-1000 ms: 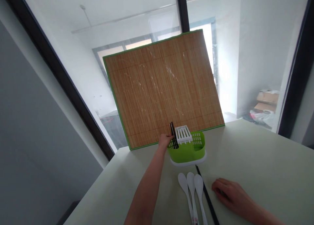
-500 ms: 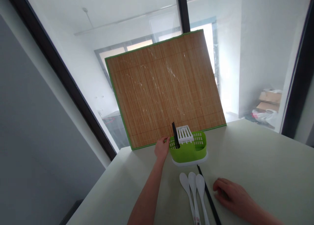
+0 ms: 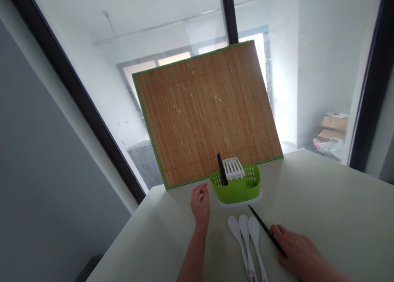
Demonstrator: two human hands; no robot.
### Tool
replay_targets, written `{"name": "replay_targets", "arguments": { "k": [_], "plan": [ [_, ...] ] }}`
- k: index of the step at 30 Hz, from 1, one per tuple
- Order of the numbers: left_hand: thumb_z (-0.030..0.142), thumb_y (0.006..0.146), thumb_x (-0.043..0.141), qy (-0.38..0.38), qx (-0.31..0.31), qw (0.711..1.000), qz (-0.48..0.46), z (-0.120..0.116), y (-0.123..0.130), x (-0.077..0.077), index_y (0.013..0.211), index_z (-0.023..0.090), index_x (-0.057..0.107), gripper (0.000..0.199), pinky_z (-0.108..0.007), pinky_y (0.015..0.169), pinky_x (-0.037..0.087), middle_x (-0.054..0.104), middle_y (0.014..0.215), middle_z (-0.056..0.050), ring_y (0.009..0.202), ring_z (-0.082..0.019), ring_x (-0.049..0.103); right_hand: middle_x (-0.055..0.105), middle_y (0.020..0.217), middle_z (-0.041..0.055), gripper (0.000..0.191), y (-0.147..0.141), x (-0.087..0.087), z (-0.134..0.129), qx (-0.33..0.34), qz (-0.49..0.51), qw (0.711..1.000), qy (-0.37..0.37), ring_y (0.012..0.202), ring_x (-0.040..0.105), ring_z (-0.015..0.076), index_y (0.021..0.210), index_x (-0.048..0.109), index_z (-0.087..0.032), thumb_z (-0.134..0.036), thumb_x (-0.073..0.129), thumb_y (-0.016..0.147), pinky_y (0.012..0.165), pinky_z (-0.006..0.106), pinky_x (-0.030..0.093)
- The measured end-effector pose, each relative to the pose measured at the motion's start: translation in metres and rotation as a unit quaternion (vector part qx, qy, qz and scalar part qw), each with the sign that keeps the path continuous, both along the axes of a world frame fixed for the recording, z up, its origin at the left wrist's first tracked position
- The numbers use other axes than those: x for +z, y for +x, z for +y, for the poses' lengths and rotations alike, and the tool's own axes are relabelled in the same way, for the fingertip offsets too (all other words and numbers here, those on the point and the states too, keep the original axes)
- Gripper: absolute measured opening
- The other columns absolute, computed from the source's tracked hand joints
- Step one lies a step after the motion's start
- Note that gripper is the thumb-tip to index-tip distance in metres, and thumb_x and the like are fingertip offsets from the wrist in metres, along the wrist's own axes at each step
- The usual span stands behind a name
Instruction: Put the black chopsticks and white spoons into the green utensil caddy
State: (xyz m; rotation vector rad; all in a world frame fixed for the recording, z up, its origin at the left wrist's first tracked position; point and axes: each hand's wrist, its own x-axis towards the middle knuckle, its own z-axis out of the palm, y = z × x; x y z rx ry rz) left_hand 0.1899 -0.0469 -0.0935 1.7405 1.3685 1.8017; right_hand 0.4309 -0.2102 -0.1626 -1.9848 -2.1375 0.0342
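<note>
My right hand (image 3: 297, 247) is closed around the black chopsticks (image 3: 265, 226), which slant across the tabletop with their thin ends by the holder's base. My left hand (image 3: 200, 202) is just left of the green utensil holder (image 3: 230, 193), apart from it, with loosely curled fingers, a gap at the thumb and nothing visible in them. More black chopsticks (image 3: 222, 170) stand upright in the holder's left compartment. A white slotted rack (image 3: 234, 167) sits at its top middle. Between my arms lie three white spoons (image 3: 245, 232), bowls pointing away from me.
Behind the holder, a bamboo mat (image 3: 206, 113) with green edging leans against the window glass. The pale table (image 3: 323, 191) runs up to the window. Past the glass, cardboard boxes (image 3: 334, 126) and a plastic bag are visible at the right.
My left hand has drawn back from the holder's left edge toward me. My right hand, earlier beside the chopsticks, has taken hold of them, and their near end has swung right.
</note>
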Motion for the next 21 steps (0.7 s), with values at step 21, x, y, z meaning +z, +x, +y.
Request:
{"name": "replay_targets", "arguments": {
  "k": [21],
  "plan": [
    [0.032, 0.087, 0.051, 0.013, -0.13, 0.991, 0.013, -0.062, 0.04, 0.014, 0.098, 0.02, 0.067, 0.023, -0.019, 0.062, 0.051, 0.064, 0.098, -0.007, 0.083, -0.014, 0.06, 0.064, 0.082, 0.0056, 0.02, 0.104, 0.019, -0.001, -0.011, 0.022, 0.997, 0.078, 0.059, 0.063, 0.0201, 0.087, 0.057, -0.023, -0.028, 0.039, 0.09, 0.049, 0.027, 0.037]
  ]
}}
